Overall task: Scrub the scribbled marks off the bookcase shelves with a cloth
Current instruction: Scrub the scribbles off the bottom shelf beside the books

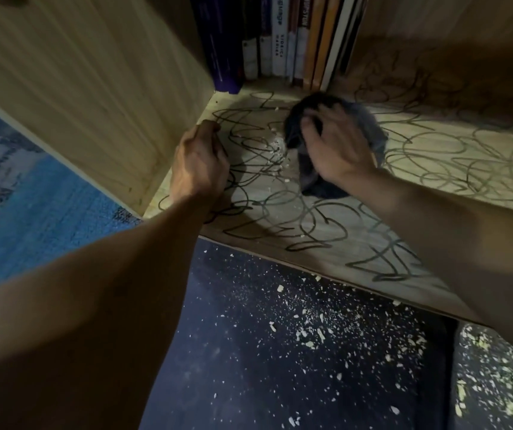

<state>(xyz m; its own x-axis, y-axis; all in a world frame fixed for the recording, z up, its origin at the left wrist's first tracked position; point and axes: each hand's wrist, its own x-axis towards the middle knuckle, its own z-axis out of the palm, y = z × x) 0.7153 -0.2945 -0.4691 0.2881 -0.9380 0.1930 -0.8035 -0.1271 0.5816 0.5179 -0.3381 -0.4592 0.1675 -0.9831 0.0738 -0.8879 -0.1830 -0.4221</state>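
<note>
The light wooden bookcase shelf [326, 234] is covered in looping black scribbled marks [249, 169]. My right hand [335, 147] lies on top of a dark cloth [370, 125], fingers curled round its bunched end, and holds it against the shelf's middle. The cloth is blurred. My left hand [200, 162] rests on the shelf's left part near the side panel, its fingers curled under; whether it holds anything is hidden. Pale crumbs [276, 150] lie on the shelf between my hands.
A row of upright books [283, 38] stands at the back of the shelf. The wooden side panel [87, 88] closes the left. Below the shelf edge lies a dark floor mat [280, 352] strewn with pale flakes; a blue carpet [25, 212] is at left.
</note>
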